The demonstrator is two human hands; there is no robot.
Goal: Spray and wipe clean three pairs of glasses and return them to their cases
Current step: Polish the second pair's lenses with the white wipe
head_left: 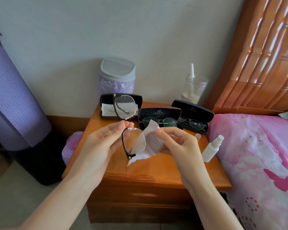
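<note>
My left hand pinches black half-rim glasses at the bridge, held on edge above the nightstand, one lens up and one down. My right hand grips a grey wiping cloth that lies against the lower lens. Behind them an open black case holds only a white cloth. A second open case holds thin-rimmed glasses. A third open case holds dark glasses. A small white spray bottle lies at the nightstand's right edge, its clear cap beside it.
The wooden nightstand stands against the wall, with a grey-lidded mini bin and a clear jar at its back. A pink bed borders it on the right. A purple rolled mat and a pink box are on the left.
</note>
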